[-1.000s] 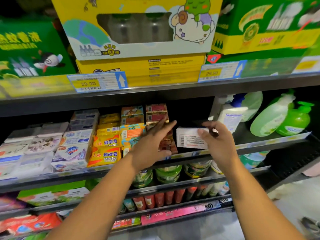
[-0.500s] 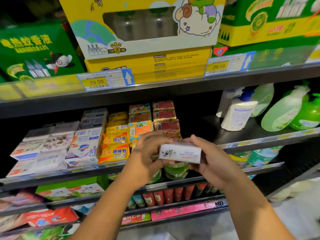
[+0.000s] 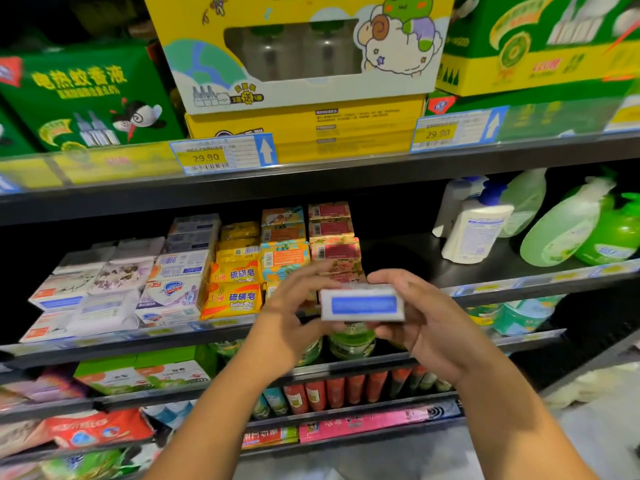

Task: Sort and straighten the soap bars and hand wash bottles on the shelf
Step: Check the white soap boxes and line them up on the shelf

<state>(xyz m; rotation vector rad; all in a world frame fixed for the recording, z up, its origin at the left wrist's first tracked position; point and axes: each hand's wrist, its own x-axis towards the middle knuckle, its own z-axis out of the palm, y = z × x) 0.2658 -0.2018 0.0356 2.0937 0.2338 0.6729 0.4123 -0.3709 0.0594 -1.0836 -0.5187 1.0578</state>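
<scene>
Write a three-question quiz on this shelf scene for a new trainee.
1. True or false: the left hand and the right hand both hold the white soap box.
2. Multiple choice: relative to the stacked soap bars on the same shelf, the hand wash bottles stand (A) to the left, (B) among them, (C) to the right.
3. Short answer: what price do the price tags on the shelf above read?

Key: 1 true; 2 C; 3 29.90.
</scene>
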